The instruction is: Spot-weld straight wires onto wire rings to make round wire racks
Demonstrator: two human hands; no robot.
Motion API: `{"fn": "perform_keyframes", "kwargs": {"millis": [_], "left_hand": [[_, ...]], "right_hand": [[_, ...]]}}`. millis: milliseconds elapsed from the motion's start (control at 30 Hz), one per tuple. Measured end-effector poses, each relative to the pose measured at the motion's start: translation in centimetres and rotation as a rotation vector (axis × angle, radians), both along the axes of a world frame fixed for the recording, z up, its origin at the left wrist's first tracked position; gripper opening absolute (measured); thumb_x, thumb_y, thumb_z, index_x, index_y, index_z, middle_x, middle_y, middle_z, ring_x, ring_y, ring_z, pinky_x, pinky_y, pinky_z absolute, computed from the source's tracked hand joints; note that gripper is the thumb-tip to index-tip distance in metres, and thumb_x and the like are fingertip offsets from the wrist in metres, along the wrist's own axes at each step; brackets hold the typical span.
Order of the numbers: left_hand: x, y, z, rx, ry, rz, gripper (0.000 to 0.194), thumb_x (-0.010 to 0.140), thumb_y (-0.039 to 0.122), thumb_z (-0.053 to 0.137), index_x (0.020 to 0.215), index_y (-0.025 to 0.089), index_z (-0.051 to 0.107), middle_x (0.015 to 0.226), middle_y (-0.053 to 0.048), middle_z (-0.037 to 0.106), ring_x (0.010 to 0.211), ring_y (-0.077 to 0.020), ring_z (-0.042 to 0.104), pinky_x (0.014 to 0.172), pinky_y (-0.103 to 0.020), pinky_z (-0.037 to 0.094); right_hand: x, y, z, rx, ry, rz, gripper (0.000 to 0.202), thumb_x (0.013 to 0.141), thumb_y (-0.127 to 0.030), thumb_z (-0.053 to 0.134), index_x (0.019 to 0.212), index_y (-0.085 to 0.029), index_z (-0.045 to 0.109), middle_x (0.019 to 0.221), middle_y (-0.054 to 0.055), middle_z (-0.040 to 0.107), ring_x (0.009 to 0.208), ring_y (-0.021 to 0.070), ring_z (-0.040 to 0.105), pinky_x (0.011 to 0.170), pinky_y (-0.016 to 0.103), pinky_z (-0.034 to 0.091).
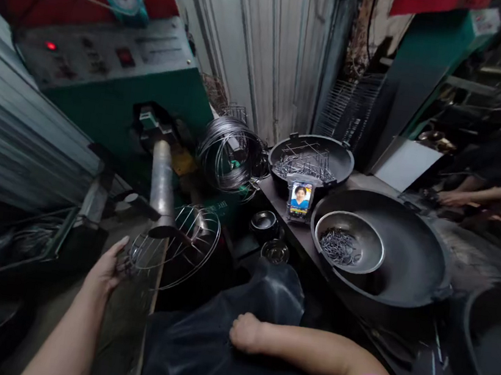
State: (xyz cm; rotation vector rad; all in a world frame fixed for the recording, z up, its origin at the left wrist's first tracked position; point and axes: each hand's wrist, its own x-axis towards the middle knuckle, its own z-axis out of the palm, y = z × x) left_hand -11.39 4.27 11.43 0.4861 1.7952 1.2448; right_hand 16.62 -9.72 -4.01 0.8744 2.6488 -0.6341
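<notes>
My left hand [107, 268] grips the near left rim of a round wire basket [186, 253], thumb up and fingers curled at the wire. The basket's open frame of thin metal rods sits around the lower electrode arm of a green spot-welding machine [130, 82]. Its upper electrode, a thick metal cylinder [163, 179], comes down over the basket. My right hand [247, 333] is closed in a fist and rests on the black apron [210, 354] over my lap. Whatever that fist may hold is hidden.
A wire coil [230, 151] lies behind the basket. On the right bench, a wok [412, 252] holds a steel bowl [375, 244] of small bent wire pieces. Another wok [349, 157] holds wire parts, beside a phone [300, 200]. A co-worker's hand [454, 199] shows far right.
</notes>
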Motion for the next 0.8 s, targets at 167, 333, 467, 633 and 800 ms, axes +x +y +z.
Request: {"fn": "perform_keyframes", "kwargs": {"millis": [167, 333, 467, 633, 800], "left_hand": [[1.3, 0.9, 0.7, -0.123, -0.053, -0.107, 0.008, 0.074, 0.025, 0.056, 0.072, 0.017, 0.054, 0.055, 0.000, 0.055, 0.043, -0.0148, 0.053, 0.040, -0.025, 0.042], [0.7, -0.9, 0.4, -0.101, -0.072, -0.112, 0.012, 0.074, 0.028, 0.059, 0.077, 0.017, 0.055, 0.058, -0.001, 0.057, 0.044, -0.0145, 0.054, 0.035, -0.021, 0.038], [0.5, -4.3, -0.7, -0.051, -0.186, -0.064, 0.015, 0.072, 0.030, 0.061, 0.075, 0.017, 0.053, 0.057, 0.001, 0.055, 0.042, -0.0136, 0.052, 0.037, -0.024, 0.042], [1.3, -8.8, -2.3, -0.022, -0.393, -0.022, 0.016, 0.074, 0.031, 0.059, 0.074, 0.017, 0.052, 0.058, 0.000, 0.056, 0.043, -0.0141, 0.053, 0.044, -0.029, 0.046], [0.9, -8.6, -2.9, -0.046, -0.496, -0.010, 0.021, 0.077, 0.038, 0.055, 0.079, 0.017, 0.053, 0.064, -0.002, 0.058, 0.052, -0.0170, 0.057, 0.051, -0.035, 0.049]], "right_hand": [[-1.4, -0.2, 0.5, 0.083, 0.037, 0.108, 0.009, 0.064, -0.009, 0.061, 0.057, -0.014, 0.062, 0.065, 0.011, 0.069, 0.072, 0.0242, 0.064, 0.063, 0.035, 0.047], [1.9, -0.2, 2.8, 0.055, 0.025, 0.036, 0.006, 0.066, -0.009, 0.062, 0.069, -0.013, 0.065, 0.074, 0.012, 0.070, 0.074, 0.0232, 0.065, 0.061, 0.032, 0.048], [4.2, -0.2, 4.4, -0.020, -0.023, 0.025, 0.016, 0.069, -0.005, 0.058, 0.080, -0.011, 0.066, 0.084, 0.015, 0.070, 0.076, 0.0230, 0.067, 0.059, 0.028, 0.049], [6.7, 0.5, 7.1, -0.109, 0.060, -0.249, 0.024, 0.079, -0.010, 0.048, 0.099, -0.012, 0.061, 0.090, 0.014, 0.069, 0.084, 0.0226, 0.066, 0.065, 0.026, 0.047], [7.8, 0.3, 7.7, -0.094, 0.103, -0.359, 0.028, 0.083, -0.009, 0.038, 0.100, -0.015, 0.059, 0.095, 0.011, 0.067, 0.091, 0.0190, 0.064, 0.072, 0.024, 0.043]]}}
